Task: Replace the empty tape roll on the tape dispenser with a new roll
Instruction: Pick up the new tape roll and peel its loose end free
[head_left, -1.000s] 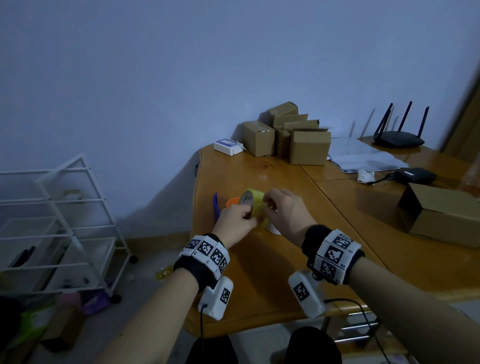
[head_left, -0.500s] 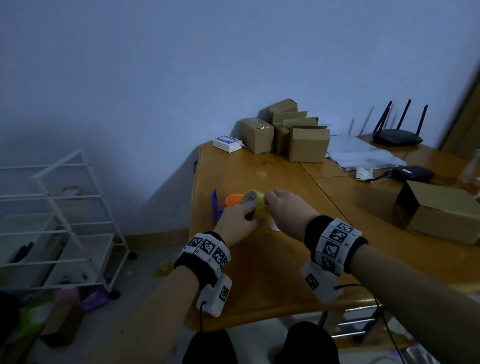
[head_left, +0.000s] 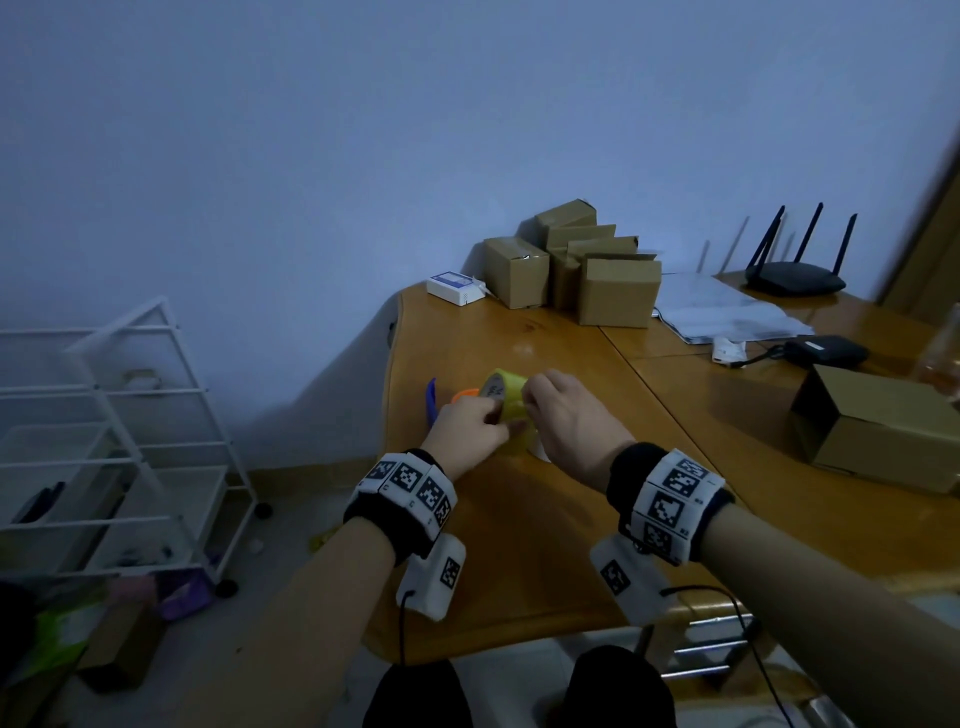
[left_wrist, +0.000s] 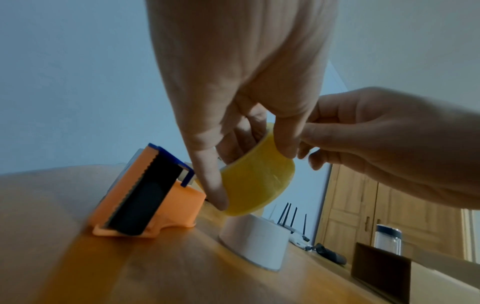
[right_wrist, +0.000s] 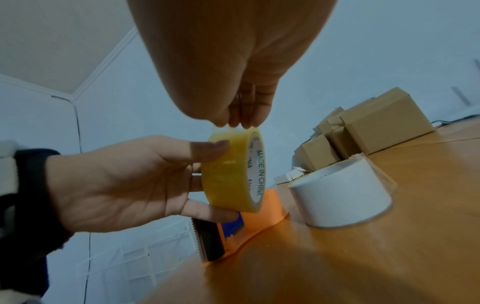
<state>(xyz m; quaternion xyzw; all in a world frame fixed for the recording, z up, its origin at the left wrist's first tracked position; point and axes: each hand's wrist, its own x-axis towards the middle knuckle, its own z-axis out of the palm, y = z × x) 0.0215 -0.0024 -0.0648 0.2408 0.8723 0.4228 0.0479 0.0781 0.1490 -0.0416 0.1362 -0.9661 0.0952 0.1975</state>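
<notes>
Above the wooden bench (head_left: 519, 545), in the head view, the left hand (head_left: 467, 428) and the right hand (head_left: 569, 421) meet over a yellow tape roll (head_left: 503, 396), lifted clear of the surface. Just behind it peeks the orange tape dispenser (head_left: 464, 395). Cardboard boxes (head_left: 587, 275) and a black router (head_left: 795, 275) stand well apart at the far edge.

From the left wrist, the left hand (left_wrist: 241, 92) grips the yellow tape roll (left_wrist: 259, 185) with fingers curled round its rim; the right hand (left_wrist: 384, 144) touches the roll's upper edge. The tape dispenser (left_wrist: 148, 197) rests on the bench just beside, its serrated blade facing up, and a white roll core (left_wrist: 255, 236) stands below the yellow roll.

From the right wrist, the right hand's fingertips (right_wrist: 241, 121) pinch at the top of the tape roll (right_wrist: 231, 170), whose core reads "MADE IN CHINA". The left hand (right_wrist: 124, 181) holds it upright between thumb and fingers.
</notes>
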